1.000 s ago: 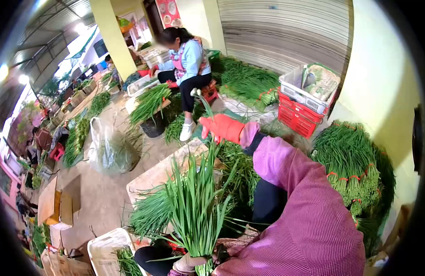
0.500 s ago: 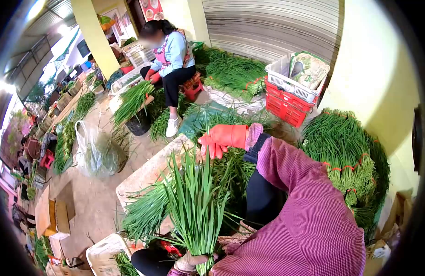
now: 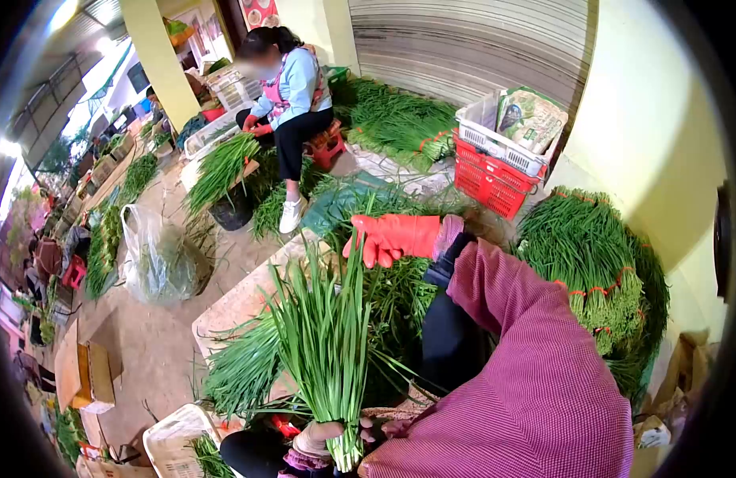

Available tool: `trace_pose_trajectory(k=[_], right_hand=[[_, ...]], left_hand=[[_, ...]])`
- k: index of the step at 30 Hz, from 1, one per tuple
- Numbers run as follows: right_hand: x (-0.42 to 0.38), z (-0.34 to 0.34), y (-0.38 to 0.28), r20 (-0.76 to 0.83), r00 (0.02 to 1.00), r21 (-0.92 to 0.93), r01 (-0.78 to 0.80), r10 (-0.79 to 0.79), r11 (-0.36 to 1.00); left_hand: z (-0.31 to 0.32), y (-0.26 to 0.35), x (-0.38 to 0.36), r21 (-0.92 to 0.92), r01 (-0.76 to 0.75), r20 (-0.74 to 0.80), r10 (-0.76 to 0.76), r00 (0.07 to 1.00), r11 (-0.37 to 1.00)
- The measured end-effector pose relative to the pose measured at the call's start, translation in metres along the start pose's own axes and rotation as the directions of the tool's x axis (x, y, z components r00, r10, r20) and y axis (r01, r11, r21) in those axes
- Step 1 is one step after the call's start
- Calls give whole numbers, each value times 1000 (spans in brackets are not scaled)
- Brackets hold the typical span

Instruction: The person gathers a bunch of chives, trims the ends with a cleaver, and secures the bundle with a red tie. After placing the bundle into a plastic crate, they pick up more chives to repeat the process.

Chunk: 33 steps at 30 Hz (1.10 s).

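Sitting across the floor, a person [image 3: 292, 88] is working by green piles. Closer in, the bunch of chives [image 3: 324, 342] is standing upright, with the left hand [image 3: 324, 438] wrapping tight around its base and the red-gloved right hand [image 3: 392, 237] touching the leaf tips, fingers loosely spread.

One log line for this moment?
left hand: grips chive bunch base | right hand: red glove, at leaf tips
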State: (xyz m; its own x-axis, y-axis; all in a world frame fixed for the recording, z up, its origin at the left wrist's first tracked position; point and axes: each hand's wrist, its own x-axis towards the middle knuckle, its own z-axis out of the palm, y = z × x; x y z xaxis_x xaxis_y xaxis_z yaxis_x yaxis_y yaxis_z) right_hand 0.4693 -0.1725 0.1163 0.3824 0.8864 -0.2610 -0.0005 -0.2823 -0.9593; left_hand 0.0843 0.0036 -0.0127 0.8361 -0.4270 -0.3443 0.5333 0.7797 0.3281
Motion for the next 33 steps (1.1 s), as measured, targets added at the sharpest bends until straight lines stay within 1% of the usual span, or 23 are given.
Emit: trace_pose_trajectory(k=[2,5,6,8,9,10,12,13,15,17,18,19,21,22,23,25,27,28,29,30,31,32,33], right_hand=[[-5,7,6,70,998,24,5,-6,1000],[-6,17,14,168,985,32,-38,32,999],[-6,17,15,167,985,32,-38,32,999],[-5,14,20,45,998,16,-43,43,999],[-7,15,19,47,998,15,-44,44,999],[-10,15,19,22,999,24,-27,26,999],[-15,17,16,-50,999,34,-10,12,999],[-13,12,18,-53,999,34,-10,11,999],[-7,-9,25,-244,967,73,99,-79,992],[-18,-46,24,-426,884,99,260,-195,961],[-20,-64,18,-507,838,82,279,-202,957],[-22,-79,11,-585,786,66,295,-203,953],[-26,-98,-17,-712,676,36,307,-191,951],[-31,-101,-32,-750,622,8,348,-225,938],[-35,-105,-46,-784,565,-22,388,-257,921],[-40,-125,-71,-789,547,-40,406,-278,913],[-42,-134,-90,-811,411,-160,529,-417,833],[-40,-135,-93,-812,412,-158,527,-414,835],[-36,-135,-95,-791,421,-139,584,-445,800],[-31,-132,-95,-767,431,-113,638,-475,761],[-22,-133,-84,-761,449,-96,636,-469,765],[-12,-133,-64,-723,627,0,422,-292,907],[-1,-134,-41,-656,750,72,168,-80,983]], left_hand=[[7,4,6,-43,-8,91,12,996,999],[3,1,7,-79,18,101,-10,995,997],[5,-1,6,-114,0,98,12,995,993],[-5,-4,8,-104,-12,109,23,994,994],[-6,-5,9,-95,-24,121,35,992,995],[-5,-8,8,-42,-42,3,42,999,998],[-3,-8,6,-4,-28,10,28,1000,1000],[-3,-8,6,34,-13,16,13,1000,999],[10,-7,1,209,10,-64,4,998,978],[8,-18,-10,325,25,-133,20,991,945],[-13,-27,-12,273,50,-138,-12,990,961],[4,-23,-14,294,26,-167,24,986,955],[2,-24,-15,246,18,-190,30,981,969],[-4,-24,-12,249,11,-133,23,991,968],[-7,-25,-12,191,21,-148,7,989,981],[-31,-29,-11,162,26,-135,-4,991,987],[-53,-35,-11,88,34,-115,-24,993,996],[-39,-31,-8,37,9,-70,-7,998,999],[-25,-28,-6,-18,-15,-29,15,999,1000],[-59,-29,-1,-31,3,102,0,995,1000],[-43,-26,-6,-99,-1,5,2,1000,995],[-29,-23,-5,-107,-17,31,21,999,994],[-14,-18,-3,-115,-33,56,40,998,993]])
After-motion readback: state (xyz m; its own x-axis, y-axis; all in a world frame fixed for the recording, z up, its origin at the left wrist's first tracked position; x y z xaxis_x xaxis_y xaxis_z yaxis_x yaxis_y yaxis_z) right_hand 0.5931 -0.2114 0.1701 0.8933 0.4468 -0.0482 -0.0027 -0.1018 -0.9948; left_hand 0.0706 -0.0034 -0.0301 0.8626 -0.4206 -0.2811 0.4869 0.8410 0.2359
